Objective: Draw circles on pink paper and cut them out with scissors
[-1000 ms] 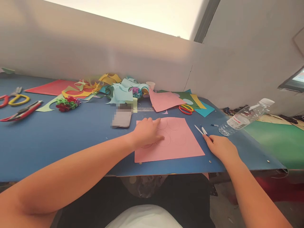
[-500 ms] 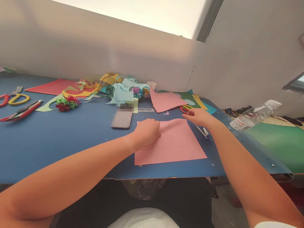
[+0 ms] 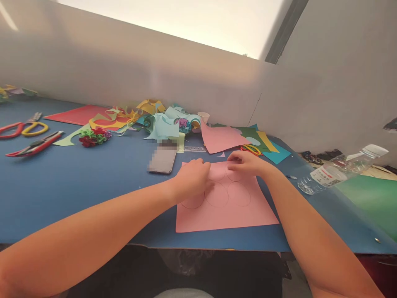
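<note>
A pink sheet [image 3: 226, 215] with several drawn circles lies near the front edge of the blue table. On its upper left part rests my left hand [image 3: 194, 177], fingers curled, and what is under them is hidden. Over the sheet's upper right part is my right hand [image 3: 246, 163], its thumb and fingers bent with a gap between them and nothing visible in it. Behind the sheet lie another pink piece of paper [image 3: 221, 138] and scissors with yellow and red handles [image 3: 251, 150].
A phone [image 3: 163, 157] lies left of the sheet. Paper scraps [image 3: 164, 124], a paper cup [image 3: 203, 117] and a paper flower bunch [image 3: 94, 136] stand behind. Pliers [image 3: 37, 145] and scissors [image 3: 34, 128] are at far left, a plastic bottle [image 3: 328, 176] at right.
My right hand has moved left, from beyond the sheet's top right corner to over its upper part. My left hand stays on the sheet. The view has shifted slightly.
</note>
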The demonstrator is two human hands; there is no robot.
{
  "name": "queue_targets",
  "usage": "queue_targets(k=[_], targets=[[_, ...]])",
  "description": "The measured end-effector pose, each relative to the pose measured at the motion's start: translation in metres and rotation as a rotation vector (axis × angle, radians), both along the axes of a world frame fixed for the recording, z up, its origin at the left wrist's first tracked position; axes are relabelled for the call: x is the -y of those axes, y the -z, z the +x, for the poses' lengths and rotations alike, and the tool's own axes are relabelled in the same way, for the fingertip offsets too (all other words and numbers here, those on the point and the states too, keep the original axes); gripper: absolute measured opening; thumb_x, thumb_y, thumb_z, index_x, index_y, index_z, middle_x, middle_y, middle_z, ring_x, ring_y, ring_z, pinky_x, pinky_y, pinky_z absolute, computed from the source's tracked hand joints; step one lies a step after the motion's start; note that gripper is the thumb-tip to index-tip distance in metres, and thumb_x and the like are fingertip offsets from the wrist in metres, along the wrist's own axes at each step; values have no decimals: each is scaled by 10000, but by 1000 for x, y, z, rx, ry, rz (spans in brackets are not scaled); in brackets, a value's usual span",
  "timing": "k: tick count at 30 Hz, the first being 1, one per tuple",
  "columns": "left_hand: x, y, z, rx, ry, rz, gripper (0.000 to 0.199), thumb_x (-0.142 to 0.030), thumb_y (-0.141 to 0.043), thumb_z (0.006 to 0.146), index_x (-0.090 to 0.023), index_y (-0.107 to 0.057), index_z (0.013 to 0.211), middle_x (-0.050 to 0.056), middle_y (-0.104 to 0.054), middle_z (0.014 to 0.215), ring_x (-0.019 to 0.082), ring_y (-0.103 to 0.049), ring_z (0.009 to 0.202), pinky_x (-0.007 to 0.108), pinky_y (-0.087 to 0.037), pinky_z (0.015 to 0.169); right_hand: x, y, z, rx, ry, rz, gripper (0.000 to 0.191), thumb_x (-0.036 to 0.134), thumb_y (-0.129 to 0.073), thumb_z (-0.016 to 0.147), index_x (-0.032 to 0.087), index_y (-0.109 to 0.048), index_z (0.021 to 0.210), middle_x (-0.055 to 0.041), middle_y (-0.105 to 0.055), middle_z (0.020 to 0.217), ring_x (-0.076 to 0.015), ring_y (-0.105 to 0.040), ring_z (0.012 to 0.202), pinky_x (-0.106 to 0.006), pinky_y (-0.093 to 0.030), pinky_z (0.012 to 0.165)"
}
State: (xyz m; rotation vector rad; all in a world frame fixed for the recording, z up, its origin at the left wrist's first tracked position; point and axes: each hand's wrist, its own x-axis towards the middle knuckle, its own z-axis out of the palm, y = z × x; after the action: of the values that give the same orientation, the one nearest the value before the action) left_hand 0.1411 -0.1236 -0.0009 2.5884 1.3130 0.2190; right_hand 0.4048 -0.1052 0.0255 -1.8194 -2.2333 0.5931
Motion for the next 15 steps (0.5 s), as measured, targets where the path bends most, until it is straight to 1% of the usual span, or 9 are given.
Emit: queue_targets(k=[2,3,5,6,7,8,10,12,15], targets=[[-7,-2,-2,34,-19,-26,363,-540,-574,1021,-184,-639,998,159,-704,1113,354,-657,1066,390,-463,755,4,-1,5,-55,-44,2,155,360,-677,890,235,-710,975,-59,-753,1013,-243,-697,962,-334,-527,785],[-12,-2,-3,51,-18,-35,372,-558,-556,1020,-194,-623,977,159,-706,1095,371,-638,1105,382,-438,742,5,-2,6,-77,-61,4,144,359,-670,894,235,-705,959,-51,-744,983,-235,-692,933,-331,-524,773],[-21,-5,-6,82,-8,-44,403,-618,-637,945,-217,-593,944,148,-706,1049,407,-585,1187,370,-398,730,10,-5,7,-113,-87,13,135,361,-672,894,236,-694,939,-39,-728,951,-220,-680,892,-324,-516,747],[-26,-7,-8,94,-5,-54,421,-638,-680,898,-229,-579,921,132,-702,1001,402,-584,1161,364,-375,710,12,-6,8,-127,-97,19,135,363,-677,892,236,-692,938,-35,-723,942,-214,-675,878,-320,-512,732],[-30,-8,-10,99,-1,-76,411,-627,-698,876,-239,-563,881,110,-691,940,369,-602,1064,358,-350,678,13,-7,8,-138,-106,24,137,366,-682,892,238,-693,940,-31,-721,937,-210,-673,867,-316,-509,719],[-34,-11,-13,100,9,-105,366,-571,-700,873,-243,-545,825,82,-674,884,311,-605,912,355,-322,647,15,-8,9,-143,-114,28,139,369,-686,895,240,-700,945,-29,-723,934,-208,-673,860,-315,-507,709],[-40,-16,-20,92,49,-173,285,-403,-673,869,-238,-498,716,40,-607,773,221,-518,704,357,-260,605,14,-9,13,-135,-121,40,135,368,-696,902,250,-727,960,-28,-742,946,-211,-682,870,-318,-508,713],[-47,-23,-28,70,82,-232,302,-286,-690,801,-229,-435,649,16,-527,695,180,-413,604,371,-192,589,10,-6,24,-106,-99,74,113,351,-713,902,263,-748,963,-28,-761,967,-221,-688,896,-330,-508,739],[-56,-32,-40,40,55,-267,273,-218,-701,745,-231,-451,636,5,-486,661,174,-364,579,373,-172,593,-2,1,47,-43,18,172,70,320,-708,927,255,-726,909,-38,-759,953,-235,-681,890,-355,-501,746]])
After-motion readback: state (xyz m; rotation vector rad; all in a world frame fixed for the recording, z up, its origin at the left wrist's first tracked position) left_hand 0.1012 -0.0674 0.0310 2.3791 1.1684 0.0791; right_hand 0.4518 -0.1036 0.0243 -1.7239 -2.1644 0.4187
